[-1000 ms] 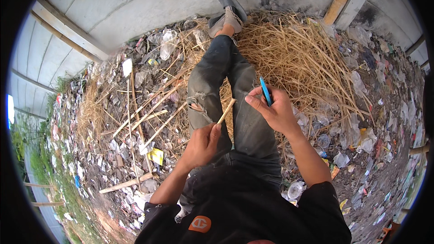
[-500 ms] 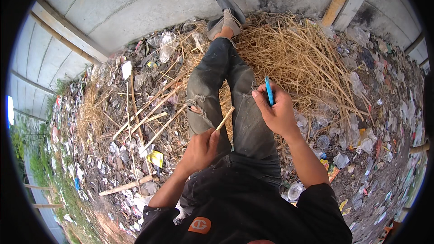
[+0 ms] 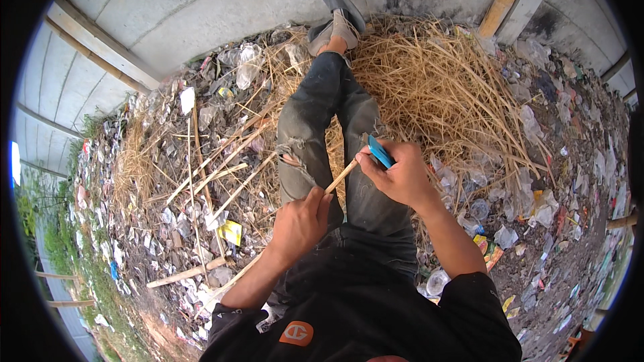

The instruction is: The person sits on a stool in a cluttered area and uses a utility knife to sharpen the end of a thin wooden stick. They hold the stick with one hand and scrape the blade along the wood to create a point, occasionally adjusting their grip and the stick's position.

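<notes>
My left hand is closed round a thin pale bamboo strip, held at a slant over my thighs. A length of the strip shows again below my left wrist, running down to the left. My right hand grips a blue utility knife, its tip end pointing up and to the left. The far end of the strip meets my right thumb and fingers, close beside the knife. Whether the blade touches the strip, I cannot tell.
My legs in torn trousers stretch ahead, crossed at the ankles. Beyond the right knee lies a heap of straw-coloured shavings. Several loose strips and a thicker stick lie on littered ground to the left. A concrete wall stands ahead.
My right hand has moved left and down, and the knife has tilted leftward. The strip has slid further out beyond my left hand, and its end now reaches my right fingers.
</notes>
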`<act>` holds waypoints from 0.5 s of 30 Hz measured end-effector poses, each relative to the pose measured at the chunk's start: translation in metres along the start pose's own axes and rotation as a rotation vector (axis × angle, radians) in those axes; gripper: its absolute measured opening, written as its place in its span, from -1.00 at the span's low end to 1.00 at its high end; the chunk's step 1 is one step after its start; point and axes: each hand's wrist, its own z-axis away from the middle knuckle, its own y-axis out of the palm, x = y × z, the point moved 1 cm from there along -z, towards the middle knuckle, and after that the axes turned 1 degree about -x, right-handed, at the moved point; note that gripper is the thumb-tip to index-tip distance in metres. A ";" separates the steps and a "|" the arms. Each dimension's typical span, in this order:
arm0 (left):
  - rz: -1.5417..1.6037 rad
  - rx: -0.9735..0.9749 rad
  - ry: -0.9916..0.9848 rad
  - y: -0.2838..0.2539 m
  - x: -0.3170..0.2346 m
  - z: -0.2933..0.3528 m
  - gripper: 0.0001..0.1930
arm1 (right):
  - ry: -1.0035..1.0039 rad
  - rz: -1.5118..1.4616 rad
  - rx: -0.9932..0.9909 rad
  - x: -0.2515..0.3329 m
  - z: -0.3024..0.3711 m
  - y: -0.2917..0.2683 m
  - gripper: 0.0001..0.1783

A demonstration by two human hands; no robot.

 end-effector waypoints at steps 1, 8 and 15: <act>-0.016 -0.002 0.008 0.000 0.000 0.001 -0.87 | 0.055 0.007 -0.015 0.000 0.001 -0.001 -0.83; 0.021 -0.065 0.046 -0.002 -0.004 -0.002 -0.89 | 0.160 -0.018 0.000 0.010 0.002 -0.009 -0.84; 0.039 -0.077 0.046 -0.001 -0.006 -0.005 -0.91 | -0.028 0.089 -0.034 0.001 0.003 -0.001 -0.78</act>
